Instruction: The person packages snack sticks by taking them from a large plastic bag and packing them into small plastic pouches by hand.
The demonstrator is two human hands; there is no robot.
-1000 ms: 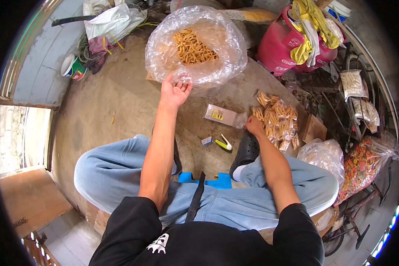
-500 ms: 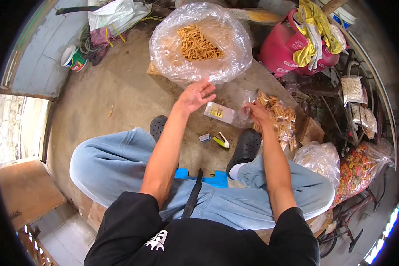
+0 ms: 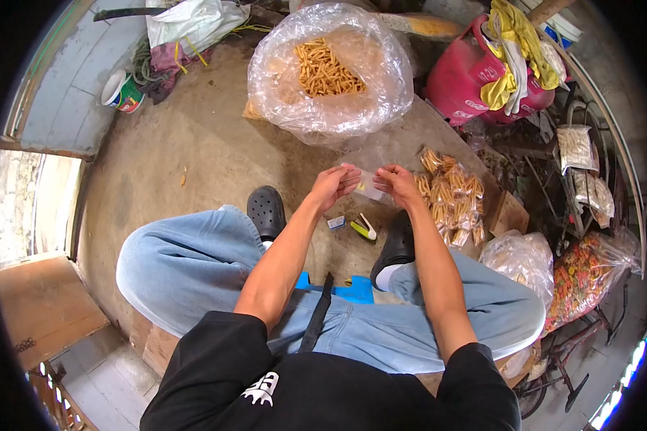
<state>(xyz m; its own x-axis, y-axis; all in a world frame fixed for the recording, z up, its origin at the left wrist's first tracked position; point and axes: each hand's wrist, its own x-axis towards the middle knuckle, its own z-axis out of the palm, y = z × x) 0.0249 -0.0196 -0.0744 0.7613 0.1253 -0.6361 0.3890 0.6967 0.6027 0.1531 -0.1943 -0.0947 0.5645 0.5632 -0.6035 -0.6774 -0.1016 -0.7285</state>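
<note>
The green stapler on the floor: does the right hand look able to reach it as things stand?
Probably yes. The stapler lies uncovered on the floor between the shoes, close to the right hand, and nothing seems to block the way.

From the head of the person point(image 3: 331, 399), the camera is looking forward and steeply down, standing well back from the large clear bag point(image 3: 387, 90) and taking in the floor point(image 3: 176, 133) around it.
</note>
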